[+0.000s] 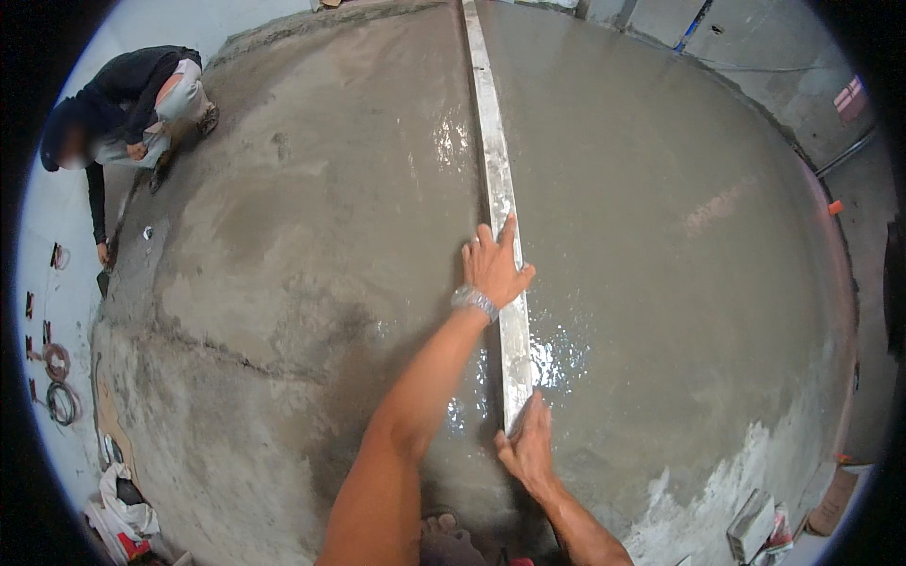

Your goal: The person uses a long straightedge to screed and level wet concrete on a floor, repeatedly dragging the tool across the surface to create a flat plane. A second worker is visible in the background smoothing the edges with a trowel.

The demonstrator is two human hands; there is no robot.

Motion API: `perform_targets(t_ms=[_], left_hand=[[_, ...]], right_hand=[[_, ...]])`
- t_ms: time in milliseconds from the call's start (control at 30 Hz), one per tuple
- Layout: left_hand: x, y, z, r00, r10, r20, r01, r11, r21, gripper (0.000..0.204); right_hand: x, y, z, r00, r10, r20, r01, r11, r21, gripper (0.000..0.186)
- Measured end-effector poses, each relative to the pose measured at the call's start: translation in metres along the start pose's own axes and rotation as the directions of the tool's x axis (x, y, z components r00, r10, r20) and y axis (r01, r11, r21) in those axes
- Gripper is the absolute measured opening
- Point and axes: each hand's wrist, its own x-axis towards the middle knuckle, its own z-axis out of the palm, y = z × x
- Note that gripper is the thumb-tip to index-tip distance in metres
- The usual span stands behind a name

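A long, pale metal straightedge (489, 141) lies across the wet grey cement floor (642, 236), running from near me to the far edge. My left hand (495, 264), with a metal-band watch (475, 302) on its wrist, straddles the bar partway along. Its thumb is over the right side and its fingers are over the top and left side. At the bar's near end, my right hand (530, 443) grips it, with fingers along the right side and the thumb at the left corner. Water shines beside the bar.
At the far left another person (142, 104) crouches by the wall, one hand reaching low with a dark tool. Coiled cables (60, 401) hang from the left wall. White cloth (125, 505) lies lower left; a block (752, 524) and a cardboard box (835, 500) stand lower right.
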Motion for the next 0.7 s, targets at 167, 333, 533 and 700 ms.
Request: perform_targets(t_ms=[167,333,533,700], left_hand=[[-0.004,-0.001,0.001,0.999,-0.014,0.029,0.014,1.0,-0.01,0.087],[-0.005,0.001,0.005,0.998,0.01,-0.054,-0.007,0.999,0.049,0.088],[-0.009,0.001,0.001,1.0,-0.016,-0.006,0.016,1.0,0.025,0.087],[0.002,0.003,0.002,0.999,0.004,-0.035,-0.002,0.999,0.047,0.086]], right_hand=[[0.003,-0.002,0.0,0.984,0.133,0.115,-0.147,0.982,0.122,0.088],[-0.003,0.005,-0.001,1.0,-0.005,0.029,0.004,1.0,0.028,0.088],[0.001,0.0,-0.002,0.991,0.091,0.103,-0.104,0.987,0.124,0.088],[-0.001,0.012,-0.002,0.992,-0.128,-0.016,0.127,0.991,-0.052,0.086]])
